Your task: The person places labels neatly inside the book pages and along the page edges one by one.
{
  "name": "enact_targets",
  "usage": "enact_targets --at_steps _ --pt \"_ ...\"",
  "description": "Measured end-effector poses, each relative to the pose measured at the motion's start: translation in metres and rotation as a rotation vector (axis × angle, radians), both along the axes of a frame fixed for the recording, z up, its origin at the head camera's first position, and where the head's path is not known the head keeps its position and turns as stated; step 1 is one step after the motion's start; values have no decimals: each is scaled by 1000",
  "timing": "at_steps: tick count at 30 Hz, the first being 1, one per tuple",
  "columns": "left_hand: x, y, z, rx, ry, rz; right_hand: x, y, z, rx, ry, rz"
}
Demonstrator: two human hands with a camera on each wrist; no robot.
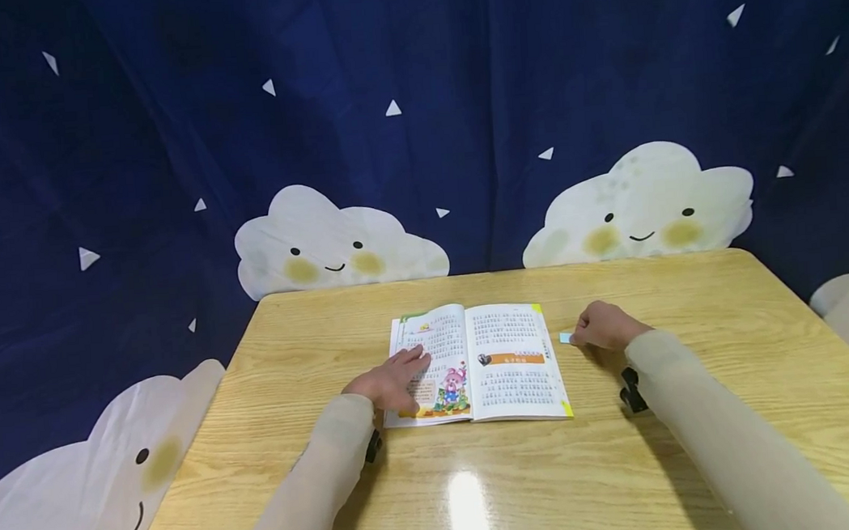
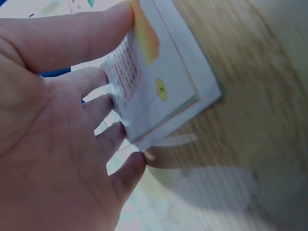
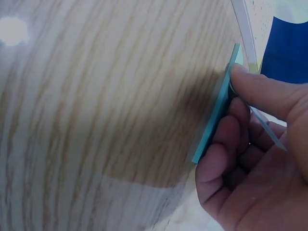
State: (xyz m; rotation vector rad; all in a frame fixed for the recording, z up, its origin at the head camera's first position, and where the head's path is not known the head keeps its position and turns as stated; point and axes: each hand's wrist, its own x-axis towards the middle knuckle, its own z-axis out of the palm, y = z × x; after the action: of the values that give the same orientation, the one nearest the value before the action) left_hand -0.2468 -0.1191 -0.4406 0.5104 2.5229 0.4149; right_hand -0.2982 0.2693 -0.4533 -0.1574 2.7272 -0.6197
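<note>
Turquoise pad (image 1: 565,337): small and thick-edged, on the table just right of the book and apart from it; probably set this near so both lie within easy reach.
Right hand (image 1: 605,325): thumb and curled fingers pinch at the pad; a grip by the edge likely suits so thin a block lying low on the wood.
Pale strip (image 3: 269,130): runs from beneath the thumb, between it and the fingers; cannot tell whether it is a leaf of the pad or something separate.
Book (image 1: 516,324): lies face up on the table, a spread of two pages showing, spine near the middle; squared to the sitter, presumably for reading.
Left hand (image 1: 391,380): fingers spread wide across the outer part of the left page, thumb toward its lower edge; grips nothing that shows. Judged to press the leaf flat against its own curl.
Pig picture (image 1: 452,383): lower part of the left page, beyond the thumb, not covered.
Orange banner (image 1: 518,358): across the right page, bare of any hand.
Table (image 1: 598,481): pale wood grain, a bright glare spot in front of the book.
Black wrist gear (image 1: 631,390): under the right cuff; likely the camera mount.
Blue curtain (image 1: 456,68): behind the table, with white triangles and smiling clouds.
</note>
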Motion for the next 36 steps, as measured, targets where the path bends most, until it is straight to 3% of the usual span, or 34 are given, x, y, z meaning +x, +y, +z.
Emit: enact_targets --at_steps 8,36 --pt "0 0 0 -3 -6 -10 1 2 -4 -40 51 25" --pt "0 4 1 -48 10 -23 -3 4 -5 -26 23 31"
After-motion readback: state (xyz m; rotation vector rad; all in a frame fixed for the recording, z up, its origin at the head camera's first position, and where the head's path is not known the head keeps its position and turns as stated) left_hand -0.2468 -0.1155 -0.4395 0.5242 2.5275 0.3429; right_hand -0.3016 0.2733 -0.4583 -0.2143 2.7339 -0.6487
